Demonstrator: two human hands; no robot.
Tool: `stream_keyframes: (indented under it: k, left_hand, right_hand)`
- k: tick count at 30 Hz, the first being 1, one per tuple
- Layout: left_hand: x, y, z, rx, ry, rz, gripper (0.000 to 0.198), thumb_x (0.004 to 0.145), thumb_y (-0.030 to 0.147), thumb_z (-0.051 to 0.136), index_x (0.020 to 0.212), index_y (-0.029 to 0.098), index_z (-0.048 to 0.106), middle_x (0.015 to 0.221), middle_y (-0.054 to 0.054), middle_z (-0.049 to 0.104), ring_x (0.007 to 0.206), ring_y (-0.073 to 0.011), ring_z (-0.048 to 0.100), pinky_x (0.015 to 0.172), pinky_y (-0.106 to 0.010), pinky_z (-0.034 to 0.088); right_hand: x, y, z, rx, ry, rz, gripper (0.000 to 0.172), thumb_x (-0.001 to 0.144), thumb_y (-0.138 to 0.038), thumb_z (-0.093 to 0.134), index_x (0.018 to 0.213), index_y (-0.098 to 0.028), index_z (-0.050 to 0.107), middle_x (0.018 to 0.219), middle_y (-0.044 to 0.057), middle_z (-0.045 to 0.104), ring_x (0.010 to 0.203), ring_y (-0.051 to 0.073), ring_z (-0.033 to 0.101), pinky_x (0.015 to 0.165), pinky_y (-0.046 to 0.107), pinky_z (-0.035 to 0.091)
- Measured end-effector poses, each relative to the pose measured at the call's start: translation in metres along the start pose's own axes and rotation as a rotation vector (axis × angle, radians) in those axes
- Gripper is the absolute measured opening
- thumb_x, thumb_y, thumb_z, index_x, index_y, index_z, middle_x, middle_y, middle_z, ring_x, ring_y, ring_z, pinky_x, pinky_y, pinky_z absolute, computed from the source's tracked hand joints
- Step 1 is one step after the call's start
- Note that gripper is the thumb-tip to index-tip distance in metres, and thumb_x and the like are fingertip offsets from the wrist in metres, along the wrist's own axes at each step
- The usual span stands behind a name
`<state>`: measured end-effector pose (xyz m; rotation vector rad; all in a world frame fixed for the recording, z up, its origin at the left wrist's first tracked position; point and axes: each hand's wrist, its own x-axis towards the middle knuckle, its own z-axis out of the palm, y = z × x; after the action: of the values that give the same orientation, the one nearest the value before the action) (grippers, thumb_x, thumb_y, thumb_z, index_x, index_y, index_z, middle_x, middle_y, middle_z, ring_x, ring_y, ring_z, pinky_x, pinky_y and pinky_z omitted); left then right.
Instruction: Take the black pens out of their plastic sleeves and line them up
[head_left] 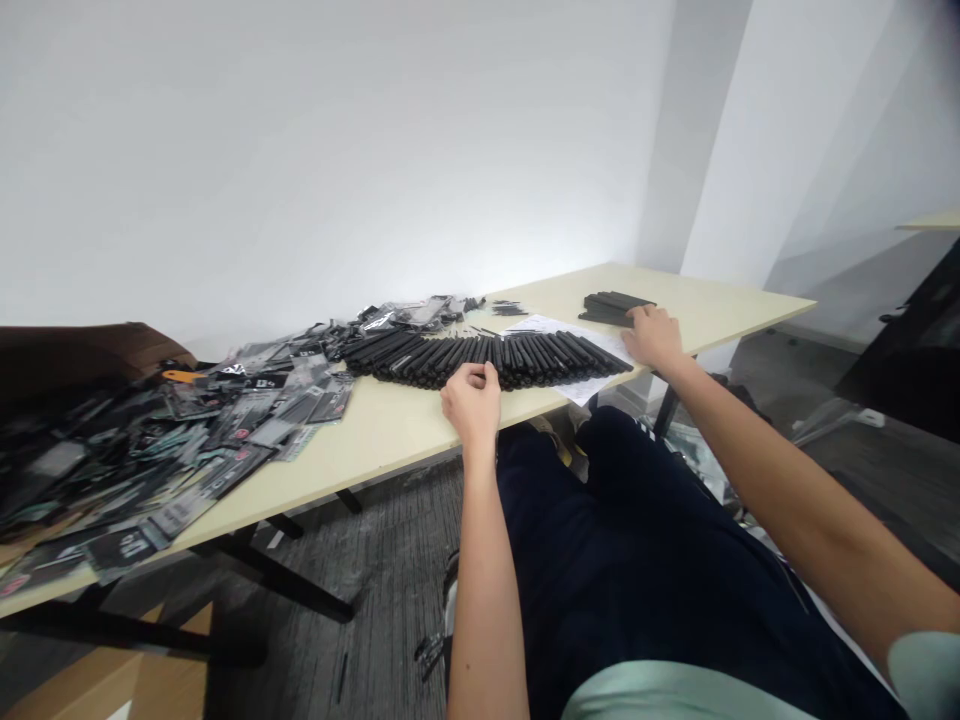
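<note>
A long fanned row of slim black sticks (420,358), pen-like in shape, lies along the near edge of the table. My left hand (474,395) is at the front of this row, thumb and forefinger bent together in a pinch. Whatever is between those fingertips is too small or hidden to make out. Farther right, my right hand (656,336) reaches to the end of a small stack of dark flat strips (611,306). Its fingers are curled together against the stack's near corner, and their tips are partly hidden. A printed white paper sheet (540,324) lies partly under the row.
Many flat clear-and-black packets (255,415) heap over the table's left side, with an open brown box (97,350) behind. A few thin dark pieces (508,308) lie beyond the row. The pale yellow tabletop (390,430) meets a white wall. Below stands a cardboard box (135,680).
</note>
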<state>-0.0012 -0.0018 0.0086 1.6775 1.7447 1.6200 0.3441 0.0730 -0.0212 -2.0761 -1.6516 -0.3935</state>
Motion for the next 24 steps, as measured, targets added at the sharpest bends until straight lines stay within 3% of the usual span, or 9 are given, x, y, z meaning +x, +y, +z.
stream_keyframes:
  k: [8,15,24]
  left_hand:
    - [-0.001,0.001,-0.001,0.044,-0.038,0.011,0.022,0.089,0.038,0.063,0.075,0.024,0.070,0.061,0.000,0.071,0.070,-0.0219,0.068,0.076,-0.032,0.045]
    - [-0.001,0.003,-0.001,0.065,-0.011,-0.023,0.022,0.089,0.038,0.062,0.075,0.024,0.071,0.065,-0.001,0.073,0.072,-0.0220,0.070,0.075,-0.032,0.046]
    - [-0.001,0.003,0.000,0.042,-0.059,0.000,0.021,0.089,0.037,0.064,0.073,0.024,0.069,0.065,-0.002,0.073,0.072,-0.0225,0.069,0.074,-0.033,0.044]
  right_hand:
    - [0.030,0.005,0.015,-0.046,-0.075,-0.091,0.039,0.096,-0.029,0.047,0.123,-0.010,0.068,0.130,0.022,0.064,0.123,0.038,0.052,0.102,0.053,0.039]
    - [0.030,0.004,0.013,-0.054,-0.067,-0.125,0.031,0.094,-0.026,0.048,0.106,-0.009,0.072,0.116,0.022,0.069,0.112,0.036,0.058,0.100,0.049,0.040]
    - [0.021,0.003,0.007,-0.008,-0.105,-0.139,0.034,0.096,-0.020,0.049,0.123,-0.010,0.068,0.123,0.020,0.072,0.111,0.031,0.065,0.093,0.039,0.049]
